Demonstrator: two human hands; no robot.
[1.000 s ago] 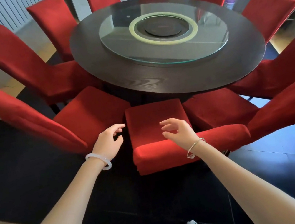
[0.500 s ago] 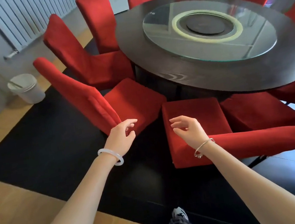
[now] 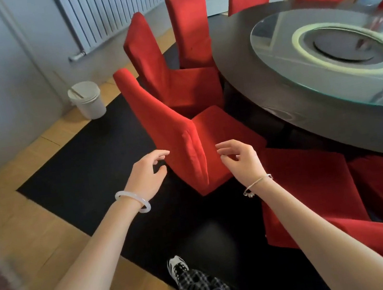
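1. The dark round table [image 3: 248, 64] spreads out beyond the right hand.
2. The red chair [image 3: 170, 128] stands just ahead of both hands, with the near edge of its back between them.
3. A white bucket [image 3: 88, 101] sits well beyond the left hand.
4. The left hand [image 3: 149, 177] hovers just beside the chair back, fingers loose and empty. I cannot tell whether it touches.
5. The right hand [image 3: 241, 159] is held apart from the left on the seat side, relaxed and holding nothing.

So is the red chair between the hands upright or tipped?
Upright: the red chair stands on the floor with its backrest raised and its seat level.
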